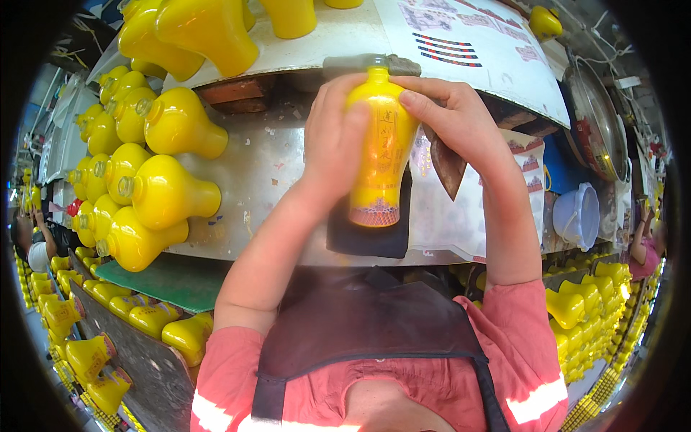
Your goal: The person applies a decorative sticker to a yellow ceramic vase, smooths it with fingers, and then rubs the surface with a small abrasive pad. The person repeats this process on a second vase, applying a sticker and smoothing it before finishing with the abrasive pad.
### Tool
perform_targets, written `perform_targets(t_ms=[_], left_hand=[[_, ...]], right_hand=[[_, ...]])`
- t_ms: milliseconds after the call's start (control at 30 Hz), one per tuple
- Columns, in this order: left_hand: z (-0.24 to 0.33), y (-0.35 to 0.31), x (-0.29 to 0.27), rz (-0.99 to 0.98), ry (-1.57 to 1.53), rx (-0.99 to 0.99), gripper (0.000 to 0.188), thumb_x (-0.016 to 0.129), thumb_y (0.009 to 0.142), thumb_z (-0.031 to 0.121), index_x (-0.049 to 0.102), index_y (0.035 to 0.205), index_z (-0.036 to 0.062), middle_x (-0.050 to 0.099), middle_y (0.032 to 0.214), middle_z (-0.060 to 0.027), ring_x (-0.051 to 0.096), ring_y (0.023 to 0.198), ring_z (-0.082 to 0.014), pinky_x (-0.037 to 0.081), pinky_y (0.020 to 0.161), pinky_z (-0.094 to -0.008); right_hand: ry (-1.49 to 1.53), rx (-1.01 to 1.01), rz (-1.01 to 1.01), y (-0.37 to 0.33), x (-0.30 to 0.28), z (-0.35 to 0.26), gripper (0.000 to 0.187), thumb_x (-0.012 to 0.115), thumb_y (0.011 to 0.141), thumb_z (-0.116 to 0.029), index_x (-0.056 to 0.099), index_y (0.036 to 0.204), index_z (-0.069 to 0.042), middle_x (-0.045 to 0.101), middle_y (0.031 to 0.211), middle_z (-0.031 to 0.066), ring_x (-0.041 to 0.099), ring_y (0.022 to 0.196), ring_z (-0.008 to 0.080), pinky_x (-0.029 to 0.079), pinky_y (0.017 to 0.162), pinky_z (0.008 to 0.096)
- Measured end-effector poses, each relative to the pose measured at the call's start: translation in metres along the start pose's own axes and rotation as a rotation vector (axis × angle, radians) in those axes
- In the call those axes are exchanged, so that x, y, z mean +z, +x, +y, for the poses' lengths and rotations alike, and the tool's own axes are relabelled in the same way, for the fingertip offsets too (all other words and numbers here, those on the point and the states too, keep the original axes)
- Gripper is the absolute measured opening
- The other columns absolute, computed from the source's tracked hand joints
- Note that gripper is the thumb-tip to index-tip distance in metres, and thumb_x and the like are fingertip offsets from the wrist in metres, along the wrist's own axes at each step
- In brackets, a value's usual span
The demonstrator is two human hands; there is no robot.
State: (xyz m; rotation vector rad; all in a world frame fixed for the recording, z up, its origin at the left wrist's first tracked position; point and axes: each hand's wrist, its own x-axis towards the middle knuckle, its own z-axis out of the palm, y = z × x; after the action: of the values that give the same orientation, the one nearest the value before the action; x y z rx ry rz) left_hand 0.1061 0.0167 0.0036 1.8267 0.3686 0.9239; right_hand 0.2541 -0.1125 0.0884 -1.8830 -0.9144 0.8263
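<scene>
A yellow ceramic bottle (pixel 380 155) with a patterned band near its foot lies lengthwise over a dark pad (pixel 371 234) on the metal bench (pixel 252 165). My left hand (pixel 335 137) wraps its left side, thumb across the body. My right hand (pixel 450 119) presses fingers on the bottle's shoulder from the right. The bottle's mouth end meets a grey block (pixel 371 65) at the bench's far side. A brown scrap (pixel 448 165) sits under my right wrist.
Several plain yellow bottles (pixel 162 191) lie stacked on the bench's left, more (pixel 209 29) on the white board above. Rows of yellow bottles (pixel 137 313) fill racks at lower left and lower right (pixel 583 309). A white bucket (pixel 579 216) and a metal basin (pixel 597 115) stand right. Another person (pixel 644 245) works at far right.
</scene>
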Motion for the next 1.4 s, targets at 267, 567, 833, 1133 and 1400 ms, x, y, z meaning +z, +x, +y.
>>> perform_targets(t_ms=[267,567,833,1133,1400], left_hand=[[0.005,0.006,0.003,0.016,0.057,-0.023,0.039,0.058,0.098,0.028,0.062,0.127,0.0032,0.061,0.118,-0.0173,0.057,0.114,-0.0355,0.043,0.103,-0.0433],[0.002,0.009,0.004,0.026,-0.043,-0.076,0.035,0.055,0.102,0.028,0.066,0.123,0.0031,0.059,0.119,-0.014,0.057,0.114,-0.0285,0.043,0.103,-0.0384],[0.007,0.01,0.001,-0.007,-0.18,-0.183,0.035,0.06,0.102,0.024,0.064,0.127,0.0007,0.056,0.121,-0.0079,0.056,0.117,-0.0169,0.043,0.104,-0.0301],[0.018,0.028,0.001,-0.023,-0.046,-0.29,0.032,0.07,0.092,0.022,0.068,0.114,-0.0009,0.057,0.119,-0.0075,0.058,0.111,-0.0169,0.047,0.099,-0.0298],[0.013,0.024,0.006,0.041,-0.182,-0.3,0.028,0.062,0.102,0.023,0.068,0.114,-0.0012,0.057,0.121,-0.0062,0.057,0.109,-0.0145,0.045,0.098,-0.028]], right_hand=[[-0.189,-0.171,0.04,0.0,0.002,0.0,0.057,0.073,0.089,-0.041,0.07,0.132,-0.004,0.066,0.064,0.0062,0.065,0.054,0.0144,0.053,0.059,0.0304],[-0.429,-0.532,0.17,-0.018,0.014,0.009,0.042,0.069,0.094,-0.02,0.068,0.136,-0.014,0.071,0.079,0.0101,0.067,0.064,0.0207,0.053,0.061,0.0332],[-0.669,-0.491,0.2,-0.026,0.021,0.012,0.044,0.072,0.094,-0.025,0.068,0.137,-0.022,0.069,0.079,0.0147,0.067,0.066,0.032,0.053,0.06,0.0383],[0.216,0.034,0.22,-0.009,-0.007,0.008,0.036,0.06,0.102,-0.031,0.073,0.122,-0.003,0.072,0.098,0.0057,0.068,0.089,0.0121,0.054,0.082,0.0276],[-0.296,-0.486,0.557,-0.02,0.028,0.008,0.027,0.073,0.093,-0.009,0.066,0.118,-0.003,0.073,0.107,0.0108,0.071,0.098,0.0195,0.055,0.088,0.0312]])
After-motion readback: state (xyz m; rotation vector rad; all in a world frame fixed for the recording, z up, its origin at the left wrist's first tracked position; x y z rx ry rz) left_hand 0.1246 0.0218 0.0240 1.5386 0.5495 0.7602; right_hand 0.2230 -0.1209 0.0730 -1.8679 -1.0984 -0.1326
